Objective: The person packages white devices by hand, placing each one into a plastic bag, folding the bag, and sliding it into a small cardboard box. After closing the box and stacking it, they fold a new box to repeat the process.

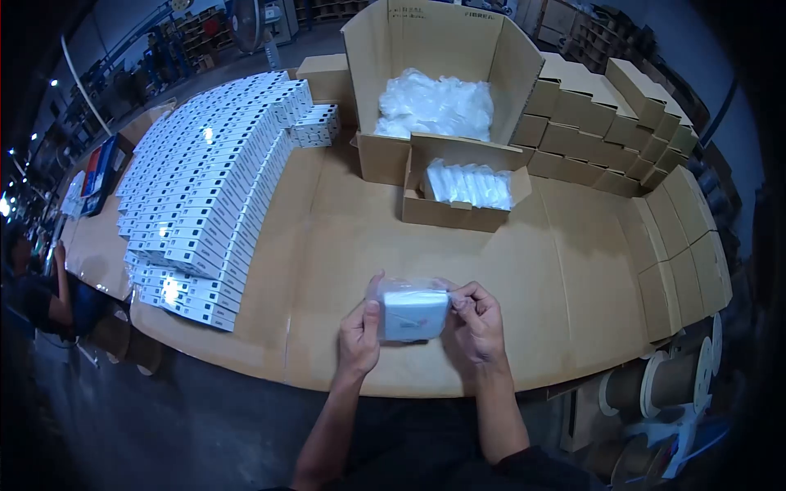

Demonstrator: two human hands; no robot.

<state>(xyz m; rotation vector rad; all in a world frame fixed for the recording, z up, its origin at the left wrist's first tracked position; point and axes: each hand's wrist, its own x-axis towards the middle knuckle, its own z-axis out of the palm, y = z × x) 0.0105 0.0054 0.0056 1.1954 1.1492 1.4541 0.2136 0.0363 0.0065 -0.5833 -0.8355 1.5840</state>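
Note:
A small white box in a clear plastic bag (413,315) is held just above the front middle of the table. My left hand (360,331) grips its left side, thumb on the front and fingers behind. At the right edge, my right hand (479,321) pinches the clear plastic between thumb and fingers. Beyond my hands stands an open cardboard carton (446,214), in which several white bagged packs (468,185) stand in a row.
Stacked white boxes (209,180) cover the table's left side. Behind the carton, a tall open cardboard box (442,41) holds clear plastic bags (434,102). Brown cartons (598,123) are piled at the back right, others (684,245) along the right edge. A person (45,286) is at far left.

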